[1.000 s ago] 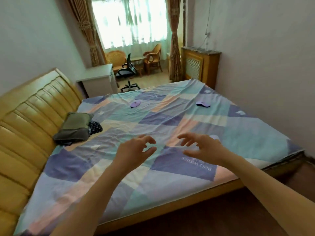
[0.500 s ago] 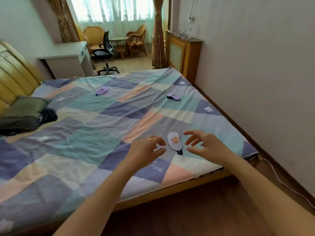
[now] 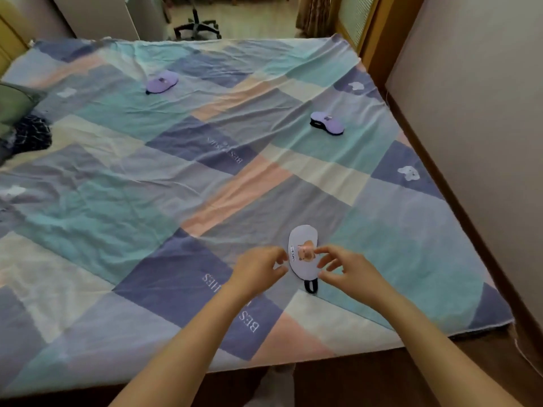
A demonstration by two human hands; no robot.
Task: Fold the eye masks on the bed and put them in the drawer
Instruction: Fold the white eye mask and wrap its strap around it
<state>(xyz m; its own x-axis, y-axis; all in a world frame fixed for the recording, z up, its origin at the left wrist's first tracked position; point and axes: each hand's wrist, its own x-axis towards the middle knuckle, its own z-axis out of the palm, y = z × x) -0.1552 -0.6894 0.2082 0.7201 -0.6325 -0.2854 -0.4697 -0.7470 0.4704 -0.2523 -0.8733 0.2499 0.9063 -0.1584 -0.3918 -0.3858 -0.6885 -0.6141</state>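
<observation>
A pale lilac eye mask (image 3: 302,248) with a cartoon print lies flat near the foot of the bed (image 3: 176,177), its black strap sticking out toward me. My left hand (image 3: 258,270) hovers at its left edge and my right hand (image 3: 342,270) at its right edge, both with fingers spread and curled, holding nothing. Two more purple eye masks rest farther off: one (image 3: 162,81) at the upper left, another (image 3: 326,122) at the upper right with a black underside showing. No drawer is in view.
The bed has a patchwork sheet in blue, teal and pink. A green pillow (image 3: 13,104) and dark cloth (image 3: 32,135) lie at the left. A white wall (image 3: 470,113) runs along the right, with a wooden floor strip between. An office chair base (image 3: 196,26) stands beyond the bed.
The view has tilted down and come closer to the bed. Both hands have moved in around the near eye mask, which now lies between their fingertips.
</observation>
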